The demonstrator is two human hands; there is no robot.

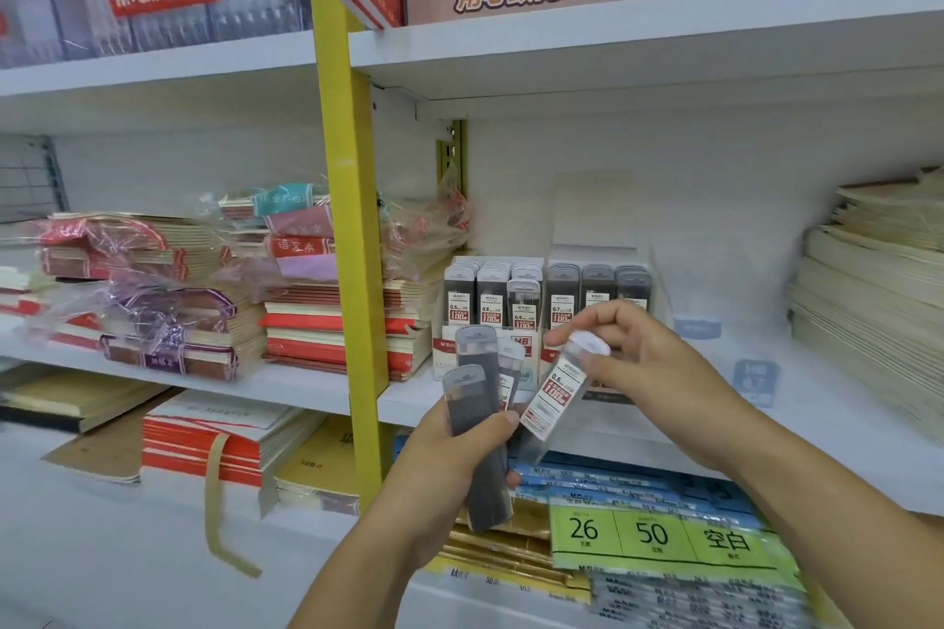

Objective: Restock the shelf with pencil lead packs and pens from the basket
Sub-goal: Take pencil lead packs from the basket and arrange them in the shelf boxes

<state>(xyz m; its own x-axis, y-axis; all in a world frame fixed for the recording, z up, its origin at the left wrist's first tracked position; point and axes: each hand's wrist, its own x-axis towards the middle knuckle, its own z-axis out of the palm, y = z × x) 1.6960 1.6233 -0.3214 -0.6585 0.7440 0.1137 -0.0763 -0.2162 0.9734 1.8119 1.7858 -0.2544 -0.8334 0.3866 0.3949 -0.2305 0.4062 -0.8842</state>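
My left hand point(459, 450) grips a fan of several dark pencil lead packs point(472, 393) with clear caps, held upright in front of the white shelf point(638, 419). My right hand point(638, 363) pinches one white-labelled lead pack point(559, 393) by its cap, tilted, right beside the fan. Behind both hands a display box point(541, 301) on the shelf holds rows of upright lead packs, white-topped on the left and grey-topped on the right. No pens and no basket are in view.
A yellow upright post point(347, 220) divides the shelving. Wrapped notebook stacks point(204, 301) lie left of the display box, cream paper stacks point(868, 301) at the right. Paper packs with a green label point(659, 536) lie on the lower shelf below my hands.
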